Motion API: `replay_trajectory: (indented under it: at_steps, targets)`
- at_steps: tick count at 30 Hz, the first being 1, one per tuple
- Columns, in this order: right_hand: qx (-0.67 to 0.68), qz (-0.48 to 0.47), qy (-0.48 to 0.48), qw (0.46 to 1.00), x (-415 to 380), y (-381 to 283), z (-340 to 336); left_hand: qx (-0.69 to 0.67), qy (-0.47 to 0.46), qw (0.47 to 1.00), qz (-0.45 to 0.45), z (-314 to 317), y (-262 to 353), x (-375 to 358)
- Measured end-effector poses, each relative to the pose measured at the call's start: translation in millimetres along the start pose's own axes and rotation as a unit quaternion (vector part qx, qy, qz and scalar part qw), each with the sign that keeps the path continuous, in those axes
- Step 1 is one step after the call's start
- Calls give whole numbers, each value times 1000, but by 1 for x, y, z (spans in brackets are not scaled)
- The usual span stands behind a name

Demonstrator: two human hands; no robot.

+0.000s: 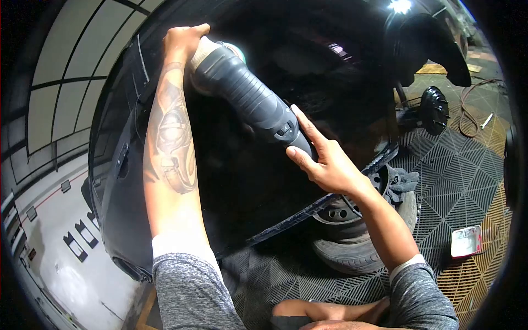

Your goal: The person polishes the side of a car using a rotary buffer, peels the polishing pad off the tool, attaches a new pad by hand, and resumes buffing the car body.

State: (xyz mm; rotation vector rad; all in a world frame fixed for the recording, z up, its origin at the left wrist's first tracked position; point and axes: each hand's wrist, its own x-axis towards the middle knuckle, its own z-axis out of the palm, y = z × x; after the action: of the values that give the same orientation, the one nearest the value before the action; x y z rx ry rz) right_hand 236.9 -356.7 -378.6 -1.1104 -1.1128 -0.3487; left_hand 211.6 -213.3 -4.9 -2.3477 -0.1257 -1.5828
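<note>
A black and grey power polisher (250,91) slants across the glossy black car body panel (247,181), its head end up and to the left. My left hand (184,41) is closed around the polisher's head, the fingers mostly hidden behind it. A pad edge shows at the head, close against the panel; I cannot see exactly where it touches. My right hand (333,168) is wrapped around the rear of the polisher's body, thumb and index finger along its near side, just beyond a small switch.
Stacked wheels with tires (344,253) lie below the panel, a dark glove (402,184) on top. A wheel hub (434,111) protrudes at the right. A white tray (466,242) and a hose (466,113) lie on the grid floor (451,170). A lamp (400,6) shines above.
</note>
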Motion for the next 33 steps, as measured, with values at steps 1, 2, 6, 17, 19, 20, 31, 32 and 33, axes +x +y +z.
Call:
replay_trajectory:
  at_steps: [1, 2, 6, 17, 19, 20, 31, 32, 33]
  targets:
    - [1, 12, 3, 1000, -2, 1, -7, 37, 7, 998, 41, 7, 8, 6]
    - [0, 19, 7, 1000, -3, 2, -12, 74, 15, 994, 82, 14, 14, 11]
    - [2, 35, 24, 999, -7, 5, -29, 19, -6, 998, 53, 30, 39, 24]
    - [2, 28, 2, 1000, -3, 4, -12, 18, 9, 999, 26, 15, 11, 9]
    - [7, 45, -22, 999, 0, -3, 0, 41, 2, 999, 29, 7, -11, 7]
    - [8, 51, -32, 998, 1, -5, 6, 43, 3, 999, 25, 3, -23, 5]
    - [-27, -2, -118, 993, 17, -19, 103, 225, 10, 973, 52, -64, -168, -47]
    - [-26, -4, -125, 992, 18, -18, 114, 214, 19, 975, 58, -71, -180, -54]
    - [-24, -32, -118, 992, 19, -16, 125, 204, 29, 977, 63, -77, -194, -59]
